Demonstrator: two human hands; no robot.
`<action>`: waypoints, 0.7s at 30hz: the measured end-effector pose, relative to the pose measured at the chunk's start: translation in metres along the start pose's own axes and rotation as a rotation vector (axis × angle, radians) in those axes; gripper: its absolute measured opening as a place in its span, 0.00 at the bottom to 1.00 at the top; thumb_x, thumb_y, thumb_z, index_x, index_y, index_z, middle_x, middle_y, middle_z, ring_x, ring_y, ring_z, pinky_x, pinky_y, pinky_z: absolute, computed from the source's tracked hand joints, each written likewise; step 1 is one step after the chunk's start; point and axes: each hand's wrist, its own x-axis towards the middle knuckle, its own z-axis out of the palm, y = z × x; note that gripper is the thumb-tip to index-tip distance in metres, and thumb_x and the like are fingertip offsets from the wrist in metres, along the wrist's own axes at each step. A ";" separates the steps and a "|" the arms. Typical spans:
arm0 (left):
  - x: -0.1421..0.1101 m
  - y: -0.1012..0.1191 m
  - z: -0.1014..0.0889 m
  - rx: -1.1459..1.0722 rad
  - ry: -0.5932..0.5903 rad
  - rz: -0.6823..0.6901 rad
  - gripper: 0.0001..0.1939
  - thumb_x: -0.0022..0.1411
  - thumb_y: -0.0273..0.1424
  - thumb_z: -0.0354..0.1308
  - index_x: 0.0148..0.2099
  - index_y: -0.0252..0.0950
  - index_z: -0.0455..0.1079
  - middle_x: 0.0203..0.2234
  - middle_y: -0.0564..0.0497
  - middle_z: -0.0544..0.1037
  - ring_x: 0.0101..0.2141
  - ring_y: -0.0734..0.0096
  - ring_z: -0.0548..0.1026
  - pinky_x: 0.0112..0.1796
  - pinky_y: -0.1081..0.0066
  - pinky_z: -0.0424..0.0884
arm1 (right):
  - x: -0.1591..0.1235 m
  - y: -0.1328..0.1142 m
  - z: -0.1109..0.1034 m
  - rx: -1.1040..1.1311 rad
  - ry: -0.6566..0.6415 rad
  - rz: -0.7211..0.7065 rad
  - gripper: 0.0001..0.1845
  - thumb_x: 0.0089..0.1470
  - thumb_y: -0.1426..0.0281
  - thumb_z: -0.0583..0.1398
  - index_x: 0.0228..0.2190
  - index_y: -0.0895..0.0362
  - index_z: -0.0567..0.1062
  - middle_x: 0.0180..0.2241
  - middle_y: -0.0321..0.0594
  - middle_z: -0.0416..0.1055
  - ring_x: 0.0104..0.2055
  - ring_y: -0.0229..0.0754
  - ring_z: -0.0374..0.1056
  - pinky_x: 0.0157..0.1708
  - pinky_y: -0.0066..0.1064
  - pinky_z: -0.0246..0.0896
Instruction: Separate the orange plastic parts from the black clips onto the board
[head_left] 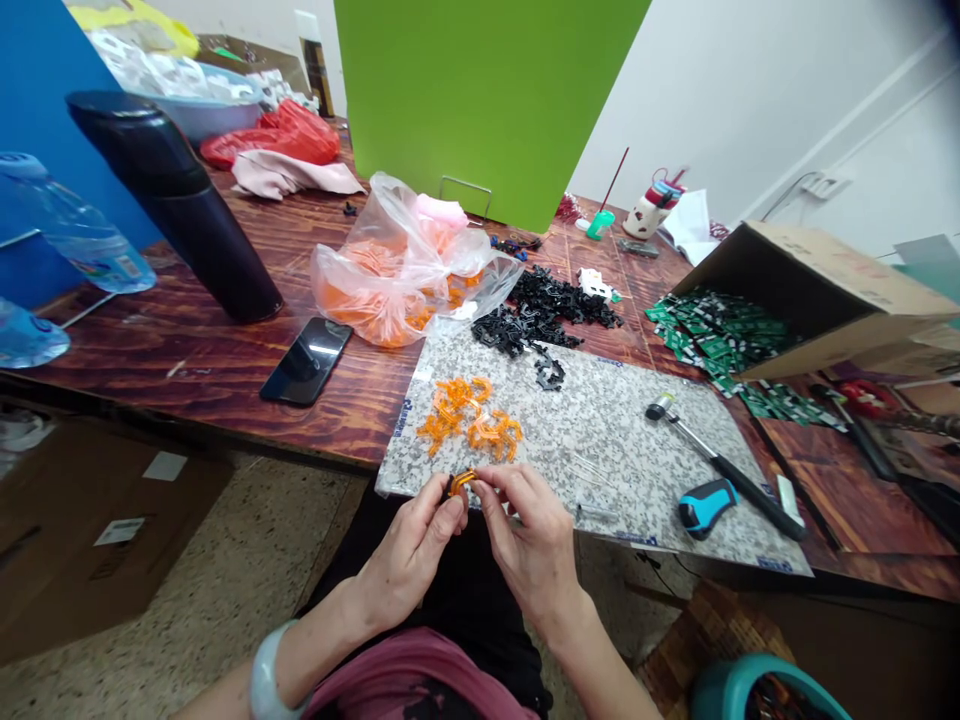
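Observation:
My left hand (416,545) and my right hand (529,535) meet over my lap at the front edge of a speckled granite slab (622,440). Both pinch one small orange plastic piece (462,482) between their fingertips. A loose pile of the same orange pieces (469,420) lies on the slab just beyond my hands. Further back, a heap of small black plastic parts (544,315) spreads over the slab's far edge.
A clear bag of orange pieces (397,275), a black phone (306,362) and a tall black flask (180,205) sit on the wooden table at left. A small hammer (720,465) and a blue-black tool (705,503) lie on the slab. A tipped cardboard box (817,290) spills green parts at right.

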 end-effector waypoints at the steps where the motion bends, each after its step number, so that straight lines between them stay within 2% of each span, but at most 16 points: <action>1: 0.000 0.000 0.000 0.001 0.000 0.003 0.13 0.68 0.37 0.42 0.35 0.38 0.62 0.27 0.53 0.68 0.29 0.70 0.66 0.35 0.72 0.63 | 0.000 0.000 0.000 -0.002 0.001 -0.007 0.09 0.59 0.75 0.55 0.39 0.54 0.72 0.33 0.40 0.71 0.35 0.39 0.67 0.35 0.31 0.65; 7: 0.000 0.000 0.000 0.004 -0.020 0.018 0.13 0.69 0.36 0.42 0.34 0.38 0.62 0.26 0.55 0.66 0.28 0.71 0.66 0.34 0.73 0.63 | -0.003 0.002 0.002 -0.024 0.012 -0.040 0.09 0.59 0.75 0.55 0.39 0.55 0.72 0.33 0.41 0.71 0.35 0.40 0.67 0.36 0.32 0.65; 21: 0.003 -0.003 0.002 0.008 0.015 0.023 0.12 0.69 0.36 0.43 0.34 0.38 0.61 0.25 0.55 0.66 0.27 0.72 0.65 0.33 0.73 0.63 | -0.002 0.002 0.002 -0.023 0.045 -0.032 0.09 0.59 0.75 0.55 0.39 0.53 0.72 0.33 0.40 0.72 0.35 0.40 0.68 0.35 0.32 0.66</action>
